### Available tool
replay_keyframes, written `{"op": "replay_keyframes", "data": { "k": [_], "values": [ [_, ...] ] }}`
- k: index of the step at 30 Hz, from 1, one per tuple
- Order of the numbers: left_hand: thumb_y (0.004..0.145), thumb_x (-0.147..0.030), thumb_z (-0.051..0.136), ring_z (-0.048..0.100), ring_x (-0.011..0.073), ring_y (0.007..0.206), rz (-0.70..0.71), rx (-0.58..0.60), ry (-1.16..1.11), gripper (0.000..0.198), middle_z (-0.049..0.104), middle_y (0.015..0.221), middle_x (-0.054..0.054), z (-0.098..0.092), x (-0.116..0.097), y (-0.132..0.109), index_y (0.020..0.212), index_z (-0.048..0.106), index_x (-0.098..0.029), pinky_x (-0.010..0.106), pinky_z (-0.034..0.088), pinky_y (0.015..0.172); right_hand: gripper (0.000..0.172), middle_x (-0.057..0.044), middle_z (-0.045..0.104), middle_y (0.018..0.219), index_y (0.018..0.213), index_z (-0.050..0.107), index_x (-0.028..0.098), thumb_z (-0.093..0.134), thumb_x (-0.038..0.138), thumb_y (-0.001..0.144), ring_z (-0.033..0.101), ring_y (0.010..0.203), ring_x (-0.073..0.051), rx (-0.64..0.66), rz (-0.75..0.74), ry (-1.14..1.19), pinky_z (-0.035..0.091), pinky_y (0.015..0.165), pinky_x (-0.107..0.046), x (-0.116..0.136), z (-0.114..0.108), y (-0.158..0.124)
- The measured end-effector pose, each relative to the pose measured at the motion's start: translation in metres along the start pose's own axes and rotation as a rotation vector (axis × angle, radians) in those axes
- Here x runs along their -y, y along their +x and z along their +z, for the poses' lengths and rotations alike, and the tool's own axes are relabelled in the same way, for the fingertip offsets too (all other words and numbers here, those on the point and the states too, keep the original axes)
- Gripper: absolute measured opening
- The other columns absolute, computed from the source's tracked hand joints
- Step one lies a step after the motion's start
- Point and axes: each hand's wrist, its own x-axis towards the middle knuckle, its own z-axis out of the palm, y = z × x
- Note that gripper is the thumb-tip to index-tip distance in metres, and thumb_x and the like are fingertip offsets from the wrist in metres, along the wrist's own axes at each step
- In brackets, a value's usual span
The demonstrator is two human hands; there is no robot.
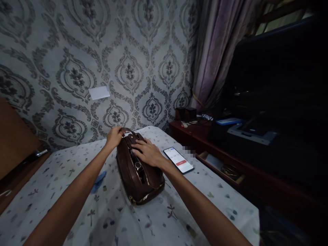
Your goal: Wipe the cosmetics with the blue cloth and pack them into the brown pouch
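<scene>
A dark brown leather handbag [126,172] with gold zips lies on the patterned sheet, its top zip partly open. Inside the gap shows a round, metal-rimmed object [138,166], too dim to name. My left hand [114,136] is closed at the bag's far end, by the base of the carry handle [126,129]; its fingertips are partly hidden. Across the top of the bag lies my right hand [148,152], fingers stretched out over the far part of the zip opening.
Right of the bag, a phone [179,160] with a lit screen rests on the sheet [217,194]. A blue item [98,181] lies to the left, partly behind my left forearm. Beyond the bed's right edge are a reddish desk [179,128] and an open drawer [220,167].
</scene>
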Motion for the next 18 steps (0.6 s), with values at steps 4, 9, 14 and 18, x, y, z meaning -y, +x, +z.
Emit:
{"op": "replay_keyframes", "data": {
  "k": [4, 9, 14, 18],
  "values": [
    [0.091, -0.029, 0.051, 0.065, 0.0220, 0.085, 0.030, 0.023, 0.080, 0.022, 0.073, 0.082, 0.006, -0.006, -0.012, -0.001, 0.084, 0.070, -0.019, 0.031, 0.046, 0.076, 0.045, -0.007, 0.055, 0.149, 0.136, 0.063, 0.027, 0.043, 0.048, 0.101, 0.042, 0.143, -0.027, -0.021, -0.005, 0.013, 0.023, 0.121, -0.051, -0.001, 0.002, 0.000],
    [0.086, -0.030, 0.059, 0.065, 0.0243, 0.092, 0.012, 0.064, 0.171, 0.017, 0.074, 0.095, 0.007, -0.004, -0.030, 0.004, 0.096, 0.070, -0.020, 0.031, 0.044, 0.078, 0.045, -0.010, 0.057, 0.146, 0.135, 0.064, 0.024, 0.045, 0.046, 0.100, 0.043, 0.143, -0.027, -0.041, -0.029, 0.045, 0.023, 0.122, -0.050, 0.000, 0.002, -0.001],
    [0.087, -0.037, 0.065, 0.065, 0.0248, 0.102, -0.067, 0.127, 0.200, 0.022, 0.072, 0.104, 0.009, 0.014, -0.041, 0.005, 0.097, 0.069, -0.018, 0.036, 0.048, 0.086, 0.046, -0.012, 0.052, 0.151, 0.141, 0.057, 0.019, 0.041, 0.036, 0.101, 0.040, 0.146, -0.025, -0.126, -0.035, 0.171, 0.026, 0.123, -0.049, -0.006, 0.001, -0.002],
    [0.093, -0.040, 0.063, 0.063, 0.0236, 0.109, -0.158, 0.163, 0.166, 0.030, 0.067, 0.117, 0.009, 0.023, -0.040, 0.008, 0.110, 0.065, -0.016, 0.046, 0.051, 0.095, 0.048, -0.016, 0.045, 0.156, 0.141, 0.055, 0.013, 0.043, 0.029, 0.098, 0.038, 0.147, -0.026, -0.209, 0.072, 0.280, 0.028, 0.122, -0.047, -0.014, 0.003, 0.000]
  ]
}}
